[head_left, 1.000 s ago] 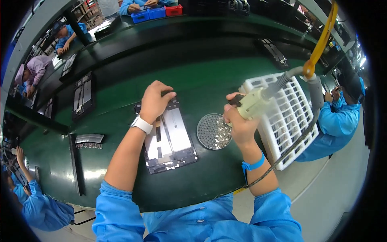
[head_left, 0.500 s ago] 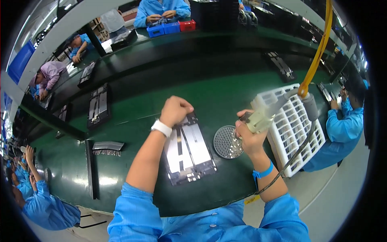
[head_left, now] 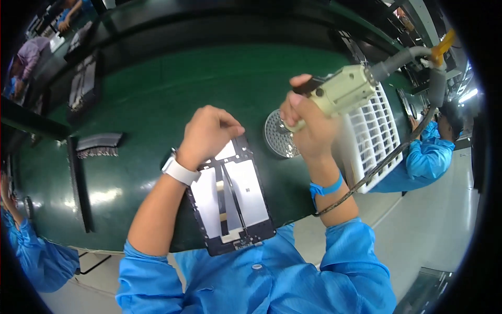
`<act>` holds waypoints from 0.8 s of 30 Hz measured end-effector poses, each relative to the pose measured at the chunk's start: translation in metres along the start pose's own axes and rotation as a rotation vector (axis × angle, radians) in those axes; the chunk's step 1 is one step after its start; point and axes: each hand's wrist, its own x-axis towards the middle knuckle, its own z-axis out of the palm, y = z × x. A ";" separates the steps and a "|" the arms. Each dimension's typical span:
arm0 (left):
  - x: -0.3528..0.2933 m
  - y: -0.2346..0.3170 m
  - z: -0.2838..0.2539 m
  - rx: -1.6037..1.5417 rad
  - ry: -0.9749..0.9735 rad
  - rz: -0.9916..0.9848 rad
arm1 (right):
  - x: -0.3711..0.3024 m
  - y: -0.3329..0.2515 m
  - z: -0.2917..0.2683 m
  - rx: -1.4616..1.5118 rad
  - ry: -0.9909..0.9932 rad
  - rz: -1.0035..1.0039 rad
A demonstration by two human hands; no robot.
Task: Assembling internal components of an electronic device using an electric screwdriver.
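An opened tablet (head_left: pixel 246 188), with a black frame and silver-white panels, lies in front of me at the table's near edge. Over its far end is my left hand (head_left: pixel 206 133), thumb and fingers pinched together; whatever they hold, if anything, is too small to make out. My right hand (head_left: pixel 314 123) is wrapped round a pale green corded electric screwdriver (head_left: pixel 348 91), which leans up to the right above the table. Below that hand sits a round grey dish (head_left: pixel 276 137) with a dotted surface and shiny small pieces, partly hidden by the fingers.
A white gridded tray (head_left: pixel 379 123) stands at the right, with the dark cable (head_left: pixel 376 170) running past it to my wrist. On the left lie a curved dark strip (head_left: pixel 99 142) and a long black bar (head_left: pixel 78 188). A co-worker (head_left: pixel 431 144) sits at the right.
The view has shifted, so most things appear further left and higher. The tablet has come nearer to me, to the table's edge. My right hand has lifted and tilted the screwdriver.
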 end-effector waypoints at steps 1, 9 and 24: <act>0.001 0.000 0.000 -0.003 -0.022 -0.023 | -0.001 0.002 0.007 0.008 -0.003 0.009; -0.005 0.014 -0.005 0.059 -0.089 -0.126 | -0.018 0.025 0.032 -0.082 -0.065 0.119; -0.006 0.010 -0.002 0.043 -0.049 -0.133 | -0.006 0.041 0.035 -0.156 -0.019 0.081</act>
